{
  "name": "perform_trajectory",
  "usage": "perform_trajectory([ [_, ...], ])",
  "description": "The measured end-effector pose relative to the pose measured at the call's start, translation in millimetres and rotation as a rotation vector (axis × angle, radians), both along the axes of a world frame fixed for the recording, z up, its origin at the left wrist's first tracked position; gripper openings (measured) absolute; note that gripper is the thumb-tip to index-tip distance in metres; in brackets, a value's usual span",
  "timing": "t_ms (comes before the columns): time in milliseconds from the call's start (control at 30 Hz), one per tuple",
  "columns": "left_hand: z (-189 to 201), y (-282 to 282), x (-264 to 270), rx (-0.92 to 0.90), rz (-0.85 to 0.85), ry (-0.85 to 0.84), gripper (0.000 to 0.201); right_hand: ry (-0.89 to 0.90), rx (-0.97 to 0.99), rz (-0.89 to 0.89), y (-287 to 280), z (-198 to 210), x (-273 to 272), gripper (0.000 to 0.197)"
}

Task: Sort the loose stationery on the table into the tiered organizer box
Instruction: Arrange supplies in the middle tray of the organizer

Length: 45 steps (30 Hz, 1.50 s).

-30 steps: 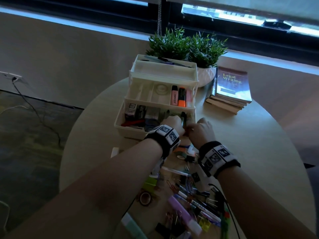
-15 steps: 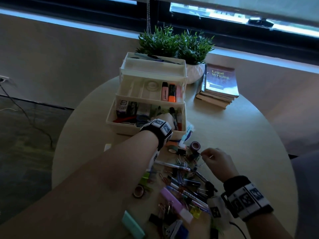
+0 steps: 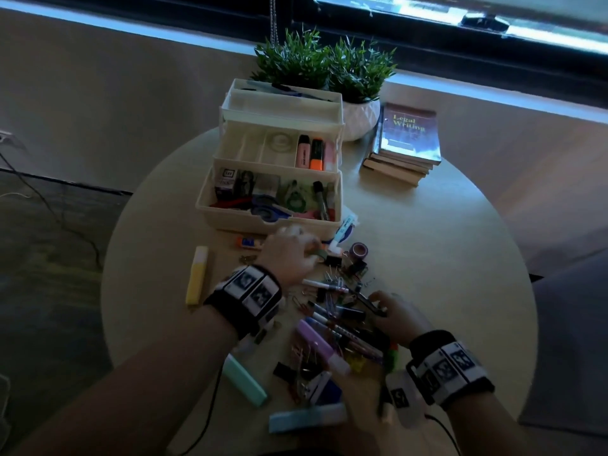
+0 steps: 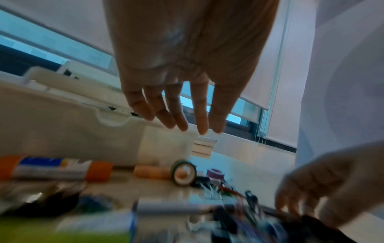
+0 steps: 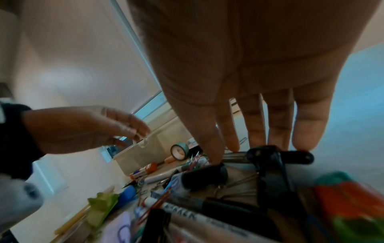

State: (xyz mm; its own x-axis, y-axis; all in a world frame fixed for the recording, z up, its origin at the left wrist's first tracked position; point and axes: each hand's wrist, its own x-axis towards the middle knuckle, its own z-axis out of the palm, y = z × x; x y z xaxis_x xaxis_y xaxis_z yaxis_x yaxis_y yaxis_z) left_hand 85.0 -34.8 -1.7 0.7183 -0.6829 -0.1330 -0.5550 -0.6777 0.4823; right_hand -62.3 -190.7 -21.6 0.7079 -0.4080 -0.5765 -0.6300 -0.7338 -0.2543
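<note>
The cream tiered organizer box [image 3: 230,222] stands open at the table's far side, with highlighters in its middle tier and scissors and markers in the bottom one. My left hand [image 3: 296,248] hovers just in front of it with straight fingers [image 4: 202,121], holding nothing, above a green tape roll [image 4: 184,172] and an orange glue stick [image 4: 51,167]. My right hand [image 3: 385,301] reaches down into the pile of pens, markers and clips [image 3: 339,320]. Its straight fingertips [image 5: 232,144] touch a black tool with a metal bar [image 5: 276,156].
A yellow highlighter [image 3: 196,274] lies left of the pile, a mint one [image 3: 245,380] and a pale blue item [image 3: 306,417] at the near edge, a purple tape roll [image 3: 358,251] near the box. Stacked books [image 3: 404,143] and a potted plant [image 3: 325,67] stand behind.
Both hands have left the box's bottom tier. The right hand drew back first and came down onto the pile; the left hand then pulled back to just in front of the box.
</note>
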Motion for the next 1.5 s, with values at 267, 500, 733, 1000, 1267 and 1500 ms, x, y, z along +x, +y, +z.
perform_trajectory([
  [267, -33.9, 61.1, -64.0, 0.22, -0.136, 0.151, 0.023, -0.295, 0.034, 0.145, 31.7, -7.3, -35.3, 0.024],
  [500, -47.9, 65.0, -96.4, 0.199, -0.117, 0.268, 0.039, -0.194, 0.011, 0.363, 63.9, -12.0, -32.0, 0.031],
  [733, -51.1, 53.6, -100.2, 0.196, -0.009, 0.269, 0.027, -0.19, 0.015, 0.274, 61.5, -9.9, -20.0, 0.023],
  [1000, -45.6, 65.6, -91.1, 0.042, 0.1, 0.3, 0.016, -0.526, 0.387, -0.22, 42.7, -10.0, -36.5, 0.007],
  [1267, -33.4, 92.1, -70.0, -0.333, 0.302, 0.539, 0.012, -0.646, 1.249, -0.876, 34.1, -8.0, -42.2, 0.018],
  [1500, -34.8, 132.0, -36.5, -0.224, 0.386, 0.308, 0.012, -0.541, 1.682, -1.027, 41.8, -11.9, -27.4, 0.045],
])
